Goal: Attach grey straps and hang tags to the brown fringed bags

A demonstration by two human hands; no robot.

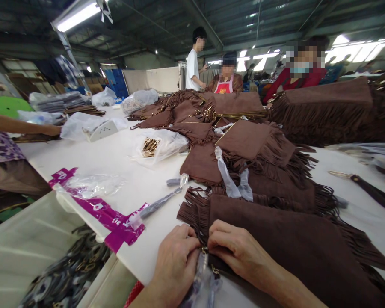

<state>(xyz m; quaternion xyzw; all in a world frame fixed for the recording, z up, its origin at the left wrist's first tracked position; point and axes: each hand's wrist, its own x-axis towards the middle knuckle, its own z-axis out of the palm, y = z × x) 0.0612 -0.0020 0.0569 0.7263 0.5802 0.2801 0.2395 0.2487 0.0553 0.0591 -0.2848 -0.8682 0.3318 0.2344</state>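
Note:
A dark brown fringed suede bag [276,231] lies flat on the table in front of me. My right hand [235,246] is closed on the bag's near corner, its fingertips bent at the edge beside the fringe. My left hand [179,253] is pinched against the same corner, thumb and forefinger meeting by a small gold metal clasp [204,250]. From the clasp a plastic-wrapped strap [200,278] hangs toward me between my wrists. A second gold clasp [215,270] shows under my right hand. What my left fingertips grip is partly hidden.
More brown fringed bags [253,141] are piled ahead. A plastic bag of gold hardware [150,146] and a wrapped strap [162,203] lie left of them. Purple tape [99,214] marks the table edge, above a bin of straps [73,265]. Other people stand or sit around the table.

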